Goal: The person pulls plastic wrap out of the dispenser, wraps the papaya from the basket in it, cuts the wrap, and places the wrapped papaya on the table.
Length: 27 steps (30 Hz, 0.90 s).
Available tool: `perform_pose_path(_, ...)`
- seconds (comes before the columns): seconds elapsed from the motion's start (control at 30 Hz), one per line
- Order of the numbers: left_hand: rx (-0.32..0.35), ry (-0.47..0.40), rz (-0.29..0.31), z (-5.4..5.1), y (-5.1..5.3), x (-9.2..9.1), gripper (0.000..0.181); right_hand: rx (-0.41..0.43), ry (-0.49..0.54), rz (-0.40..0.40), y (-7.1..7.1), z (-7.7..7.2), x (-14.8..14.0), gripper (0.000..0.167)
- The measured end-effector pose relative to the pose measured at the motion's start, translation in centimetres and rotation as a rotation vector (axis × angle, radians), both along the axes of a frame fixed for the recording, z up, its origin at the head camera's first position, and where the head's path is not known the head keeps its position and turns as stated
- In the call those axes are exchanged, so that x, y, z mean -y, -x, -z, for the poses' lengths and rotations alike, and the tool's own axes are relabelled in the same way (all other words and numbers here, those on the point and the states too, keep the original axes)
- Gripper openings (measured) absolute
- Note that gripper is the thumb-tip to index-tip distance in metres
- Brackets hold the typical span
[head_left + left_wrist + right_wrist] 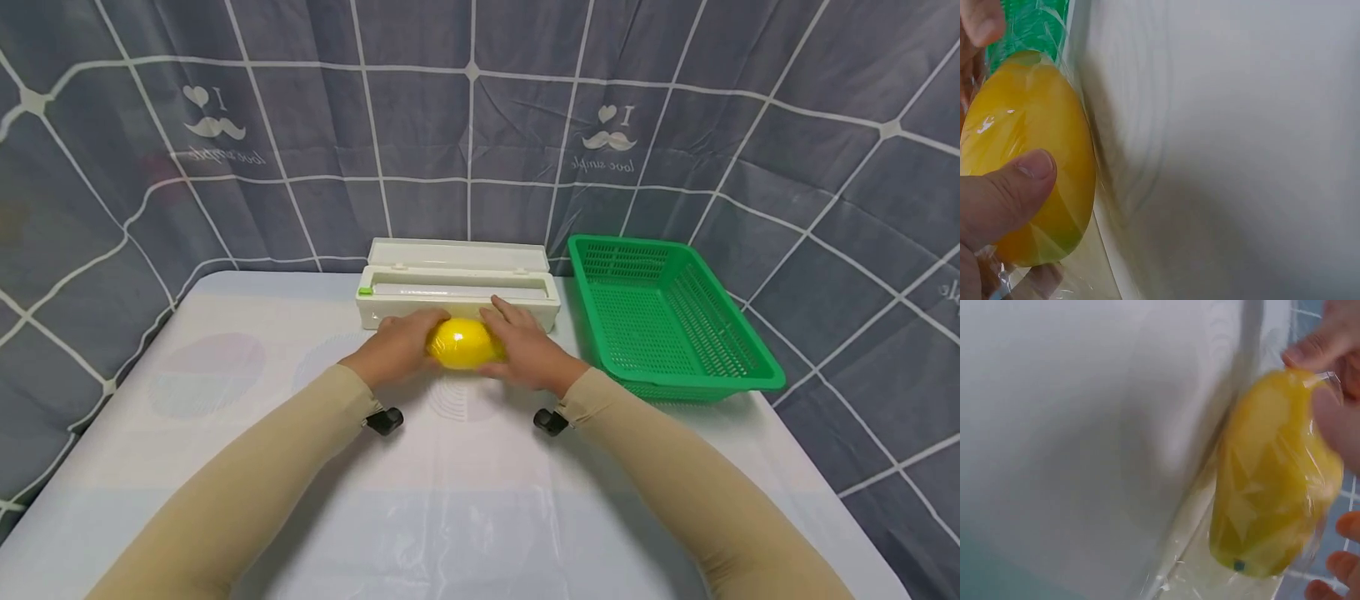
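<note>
A yellow mango [459,343] with greenish ends, wrapped in clear cling film, is between both hands over the table's middle. My left hand [401,343] grips its left end; in the left wrist view the thumb [1019,187] lies across the mango [1041,119] and fingertips show beneath. At the other end is my right hand [528,346], fingers spread. In the right wrist view its blurred thumb [1335,428] is beside the mango [1266,481], while the other fingers [1344,565] stand apart from it. Loose film hangs around the fruit.
Just behind the hands stands a white cling film dispenser [461,312], its lid raised and a green slider at its left. A green plastic basket [660,317] sits on the right of the white-covered table [450,517]. A grey checked curtain [420,125] surrounds the table.
</note>
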<state>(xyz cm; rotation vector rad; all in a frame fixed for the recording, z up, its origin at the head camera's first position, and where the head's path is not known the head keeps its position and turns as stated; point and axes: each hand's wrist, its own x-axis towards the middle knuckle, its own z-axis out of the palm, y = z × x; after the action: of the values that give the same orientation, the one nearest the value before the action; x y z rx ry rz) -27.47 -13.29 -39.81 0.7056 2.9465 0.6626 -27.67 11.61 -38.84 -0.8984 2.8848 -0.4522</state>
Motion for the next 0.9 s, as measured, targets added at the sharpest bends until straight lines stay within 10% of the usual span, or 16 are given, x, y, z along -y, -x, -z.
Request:
perform_pose_path(0.43,0.165,-0.071,-0.049,-0.8,1.1,1.0,0.085,-0.147,-0.015,0.034,1.2,0.9,1.4,0.068)
perform_pose_path(0.9,-0.199,0.144,-0.021,-0.7,-0.1,0.3,0.085,-0.121,-0.026,0.024,1.7,0.0,1.3,0.069)
